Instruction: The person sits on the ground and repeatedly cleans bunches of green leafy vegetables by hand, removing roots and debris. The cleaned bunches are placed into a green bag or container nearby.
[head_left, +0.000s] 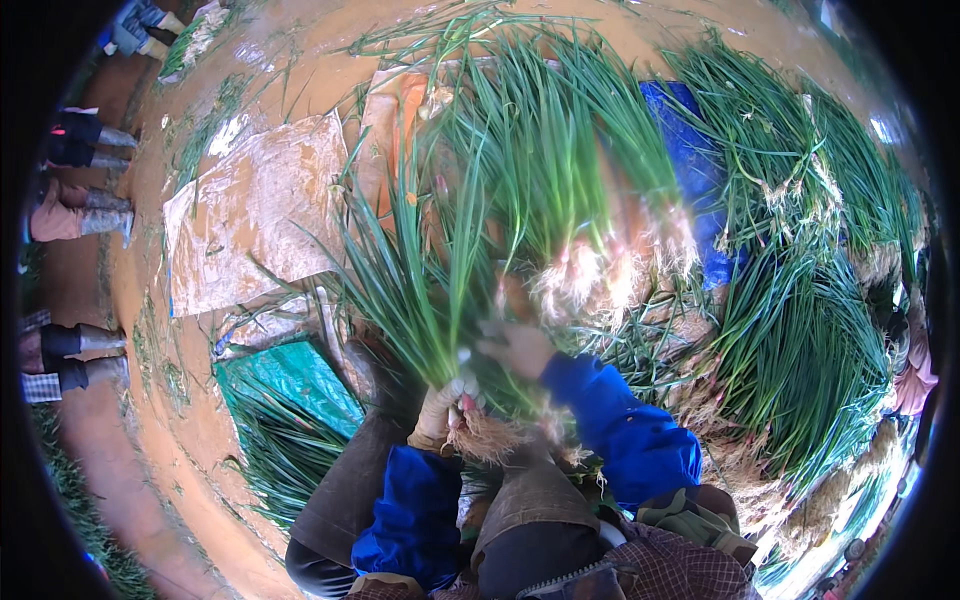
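Note:
My left hand (442, 409), in a pale glove, grips a bunch of spring onions (424, 330) near the base. Their long green leaves fan away from me, and the pale roots (487, 435) hang to the right of the fist over my lap. To the right of these leaves is my right hand (521, 350), blurred by motion, its fingers pointing left. Whether it holds anything is unclear. Blurred green stalks lie just below it. Beyond, rows of spring onions (555, 165) lie with their pinkish bulbs and roots (577, 277) towards me.
Large heaps of spring onions (802, 352) lie on the right beside a blue tarp (697, 172). At left are a muddy sheet (255, 217) and a green plastic sheet (300, 382) with more leaves on it. Several people in boots (105, 217) stand along the left edge on muddy ground.

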